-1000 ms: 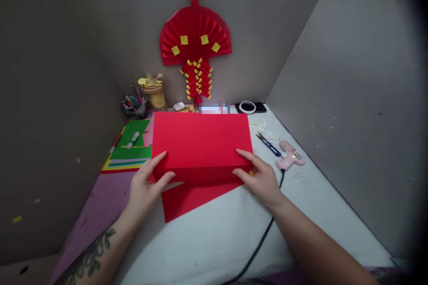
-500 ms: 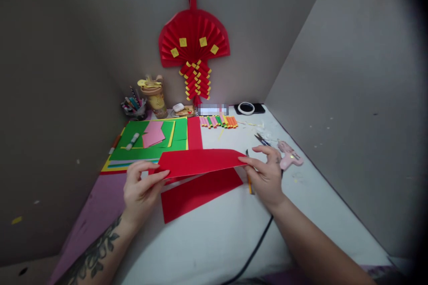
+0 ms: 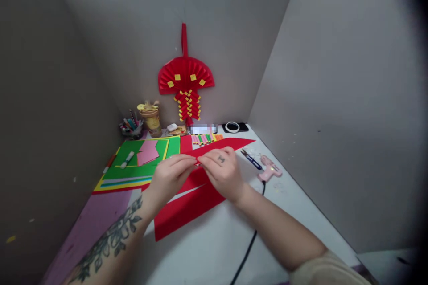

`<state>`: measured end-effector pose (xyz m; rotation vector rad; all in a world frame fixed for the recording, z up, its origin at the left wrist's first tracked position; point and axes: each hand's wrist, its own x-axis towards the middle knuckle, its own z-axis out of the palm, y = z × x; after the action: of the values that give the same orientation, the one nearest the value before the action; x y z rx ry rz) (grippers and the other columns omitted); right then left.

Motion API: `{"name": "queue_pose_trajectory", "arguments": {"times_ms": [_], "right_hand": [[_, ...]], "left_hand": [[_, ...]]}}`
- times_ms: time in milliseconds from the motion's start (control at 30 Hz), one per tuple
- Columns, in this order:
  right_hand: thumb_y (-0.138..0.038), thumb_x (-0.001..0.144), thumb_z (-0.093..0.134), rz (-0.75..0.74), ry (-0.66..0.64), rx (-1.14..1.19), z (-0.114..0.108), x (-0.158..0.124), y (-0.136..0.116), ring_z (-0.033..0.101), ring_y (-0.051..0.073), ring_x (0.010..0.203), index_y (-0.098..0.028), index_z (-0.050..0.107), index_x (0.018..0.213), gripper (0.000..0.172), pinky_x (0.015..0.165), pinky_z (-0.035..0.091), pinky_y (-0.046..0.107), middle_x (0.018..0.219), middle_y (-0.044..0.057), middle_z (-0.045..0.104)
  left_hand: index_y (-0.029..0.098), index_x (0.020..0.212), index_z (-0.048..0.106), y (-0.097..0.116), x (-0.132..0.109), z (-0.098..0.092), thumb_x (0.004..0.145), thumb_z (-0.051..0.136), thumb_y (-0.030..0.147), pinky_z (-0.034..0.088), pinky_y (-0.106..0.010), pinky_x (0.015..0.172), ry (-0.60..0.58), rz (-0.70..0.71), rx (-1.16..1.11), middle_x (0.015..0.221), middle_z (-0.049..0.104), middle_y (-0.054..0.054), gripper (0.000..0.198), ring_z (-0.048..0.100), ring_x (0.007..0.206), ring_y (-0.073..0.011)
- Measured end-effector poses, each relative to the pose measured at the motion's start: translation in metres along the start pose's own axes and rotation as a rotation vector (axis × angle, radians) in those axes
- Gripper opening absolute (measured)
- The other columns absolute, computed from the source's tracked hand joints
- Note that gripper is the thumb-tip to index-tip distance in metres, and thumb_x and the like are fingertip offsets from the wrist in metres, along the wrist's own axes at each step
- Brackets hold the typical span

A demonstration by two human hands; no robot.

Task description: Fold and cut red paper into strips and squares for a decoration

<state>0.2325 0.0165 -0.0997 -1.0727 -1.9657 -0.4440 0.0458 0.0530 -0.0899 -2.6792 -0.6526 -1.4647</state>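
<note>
The left hand (image 3: 172, 178) and the right hand (image 3: 222, 171) are close together, their fingertips almost meeting, and both pinch a red sheet (image 3: 237, 143). This sheet is above the table (image 3: 287, 231), in front of the person; one pointed corner goes out past the right hand. The hands cover its middle, so I cannot tell exactly how it is bent there.

On the near side of the red sheet lies a red strip (image 3: 187, 211), placed at a slant. To the right of the sheet are dark blue snips (image 3: 253, 161), and farther right a pink glue gun (image 3: 269, 169) with its black cord (image 3: 249, 249). To the left of the sheet there are green papers (image 3: 129, 148), with a glue stick (image 3: 127, 160) and pink paper (image 3: 147, 152) on them. Just behind the sheet is a row of small coloured rolls (image 3: 202, 140). Farther behind it stand a cup (image 3: 151, 120) and a pen holder (image 3: 131, 131), and above these rolls a red fan (image 3: 186, 75) hangs on the wall.
</note>
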Motion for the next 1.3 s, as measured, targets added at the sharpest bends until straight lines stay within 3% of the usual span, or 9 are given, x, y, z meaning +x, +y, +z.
{"name": "queue_pose_trajectory", "arguments": {"times_ms": [167,333,467,567,667,833,967,1100,1300], "right_hand": [[-0.011,0.087,0.048,0.034,0.02,0.019,0.016,0.007,0.004,0.059,0.016,0.083,-0.02,0.063,0.089,0.017,0.081,0.031,0.034,0.084,0.002,0.069],[-0.01,0.086,0.047,0.159,0.12,-0.02,0.007,0.001,0.047,0.062,0.015,0.077,-0.02,0.064,0.081,0.02,0.08,0.031,0.034,0.08,0.002,0.071],[-0.019,0.088,0.049,0.291,0.056,-0.02,0.001,-0.005,0.083,0.062,0.017,0.079,-0.02,0.064,0.082,0.017,0.08,0.034,0.033,0.081,0.003,0.07],[-0.021,0.089,0.045,0.375,-0.003,0.075,0.006,-0.007,0.095,0.06,0.018,0.08,-0.019,0.062,0.082,0.018,0.077,0.037,0.032,0.082,0.004,0.068],[-0.026,0.088,0.044,0.553,-0.003,0.26,0.016,-0.009,0.096,0.057,0.017,0.073,-0.019,0.057,0.079,0.018,0.067,0.039,0.028,0.078,0.003,0.063],[-0.041,0.085,0.048,0.813,0.033,0.563,0.033,-0.014,0.1,0.048,0.014,0.06,-0.02,0.051,0.074,0.024,0.055,0.036,0.024,0.065,-0.001,0.053],[-0.045,0.079,0.055,0.897,0.056,0.652,0.036,-0.016,0.106,0.041,0.012,0.054,-0.02,0.047,0.065,0.03,0.052,0.033,0.024,0.058,-0.003,0.047],[-0.044,0.078,0.057,0.868,0.007,0.544,0.03,-0.017,0.11,0.044,0.013,0.054,-0.019,0.053,0.066,0.027,0.053,0.034,0.025,0.058,-0.002,0.051],[-0.041,0.085,0.049,0.72,-0.081,0.273,0.021,-0.019,0.108,0.048,0.014,0.054,-0.021,0.056,0.073,0.024,0.055,0.033,0.026,0.059,-0.002,0.057]], "left_hand": [[0.016,0.091,0.067,0.001,0.014,-0.003,0.088,0.053,0.02,0.052,-0.021,0.071,-0.119,-0.104,0.023,0.084,0.071,-0.005,0.014,0.066,0.077,-0.0131],[0.02,0.079,0.071,-0.03,0.002,-0.036,0.082,0.06,0.033,0.051,-0.021,0.063,0.024,-0.323,0.064,0.075,0.072,-0.001,0.017,0.065,0.067,-0.0137],[0.02,0.076,0.071,-0.055,-0.005,-0.051,0.074,0.063,0.043,0.048,-0.023,0.054,0.043,-0.622,0.022,0.069,0.07,-0.001,0.025,0.062,0.062,-0.0156],[0.018,0.075,0.07,-0.062,-0.005,-0.045,0.073,0.061,0.045,0.044,-0.021,0.049,0.013,-0.789,-0.049,0.063,0.066,-0.001,0.028,0.058,0.058,-0.0146],[0.016,0.073,0.067,-0.063,-0.002,-0.034,0.074,0.058,0.045,0.041,-0.02,0.047,0.016,-0.902,-0.129,0.063,0.063,0.0,0.031,0.054,0.055,-0.0123],[0.015,0.079,0.064,-0.073,-0.006,-0.024,0.067,0.066,0.046,0.039,-0.019,0.046,0.147,-1.089,-0.312,0.064,0.062,0.0,0.033,0.052,0.053,-0.0114],[0.015,0.07,0.062,-0.081,-0.01,-0.025,0.068,0.065,0.046,0.036,-0.019,0.045,0.194,-1.09,-0.322,0.056,0.056,0.002,0.031,0.047,0.05,-0.01],[0.015,0.062,0.062,-0.08,-0.009,-0.031,0.075,0.057,0.045,0.034,-0.02,0.046,0.014,-0.987,-0.115,0.051,0.052,0.003,0.033,0.046,0.049,-0.0102],[0.016,0.082,0.071,-0.082,-0.011,-0.033,0.078,0.052,0.048,0.042,-0.021,0.05,-0.051,-0.884,-0.034,0.067,0.067,-0.002,0.037,0.057,0.058,-0.0151]]}}
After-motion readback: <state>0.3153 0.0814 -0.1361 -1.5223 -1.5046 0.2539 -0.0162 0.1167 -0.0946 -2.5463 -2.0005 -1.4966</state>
